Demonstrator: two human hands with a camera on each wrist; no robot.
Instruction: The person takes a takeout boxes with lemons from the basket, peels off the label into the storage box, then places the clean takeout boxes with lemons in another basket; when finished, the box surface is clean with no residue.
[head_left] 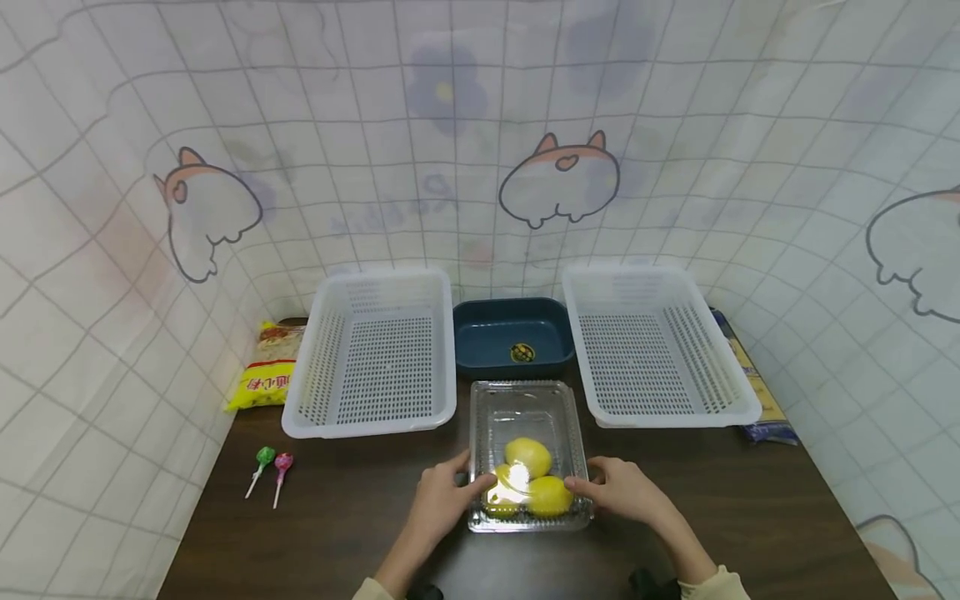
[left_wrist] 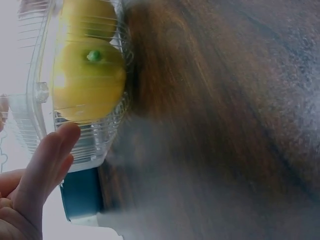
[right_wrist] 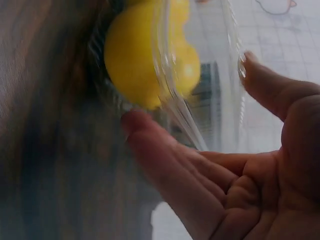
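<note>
Three lemons (head_left: 528,457) lie inside a clear plastic clamshell box (head_left: 525,398) with its lid down, at the front middle of the table. My left hand (head_left: 441,497) holds the box by its left side, thumb over the lid edge and fingers along the wall. On the opposite side my right hand (head_left: 626,492) grips it likewise, its thumb on the lid. In the left wrist view a lemon (left_wrist: 90,85) with a green stem end shows through the wall. The right wrist view has fingers (right_wrist: 165,160) against the box side beneath its rim.
Behind the box sits a dark blue dish (head_left: 487,352), between two white perforated baskets (head_left: 386,375) (head_left: 633,367). A yellow snack bag (head_left: 262,379) leans at the far left, a blue packet (head_left: 768,429) at the right. Green (head_left: 266,456) and pink (head_left: 283,463) lollipops lie front left.
</note>
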